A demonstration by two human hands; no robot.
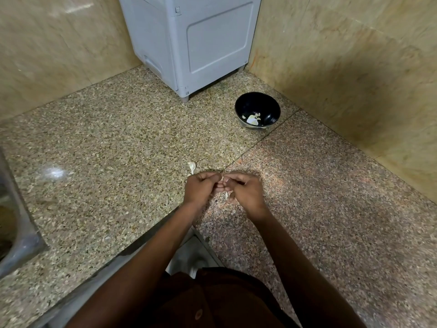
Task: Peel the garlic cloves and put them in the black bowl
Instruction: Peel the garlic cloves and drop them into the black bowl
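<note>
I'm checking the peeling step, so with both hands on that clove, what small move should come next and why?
Probably keep stripping skin off the garlic clove pinched between the left hand and right hand; loose skin hangs below them, so carrying it to the black bowl seems premature.

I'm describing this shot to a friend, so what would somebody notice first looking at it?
First, the two hands meeting at the centre of the granite counter: the left hand and right hand pinch a small garlic clove between their fingertips. Next, the black bowl further back on the right, with pale garlic pieces in it. A loose clove lies just beyond the left hand.
</note>
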